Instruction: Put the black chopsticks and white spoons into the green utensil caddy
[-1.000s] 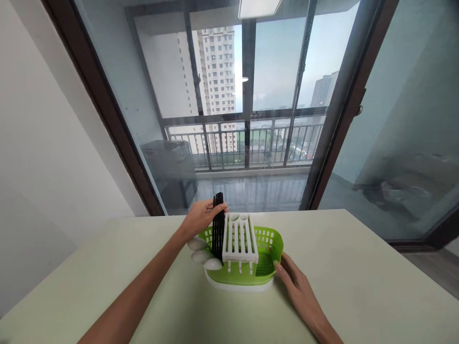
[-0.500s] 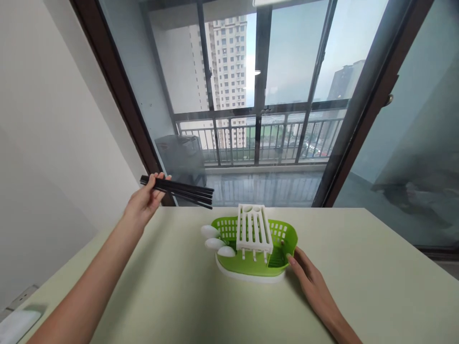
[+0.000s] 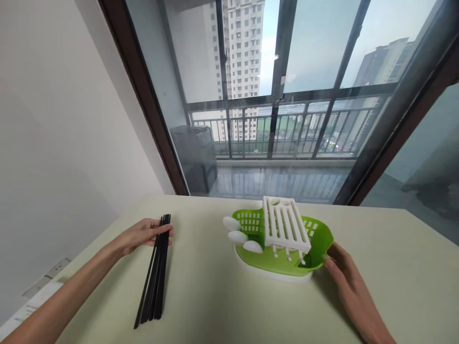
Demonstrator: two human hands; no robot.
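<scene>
Resting fingers of left hand (image 3: pixel 143 234) loosely on black chopsticks (image 3: pixel 155 272) lying flat on table (image 3: pixel 215 306); right hand (image 3: pixel 346 282) open against green basket (image 3: pixel 319 243). Chopsticks likely light, stiff, slick: pinch bundle mid-length.

Bundle of long thin black plastic chopsticks (image 3: pixel 155 277) lies flat on the table at 8 o'clock, tips pointing 6 to 7 o'clock. Green perforated plastic drainer basket (image 3: pixel 287 243) on a white base sits upright at 5 o'clock.
</scene>
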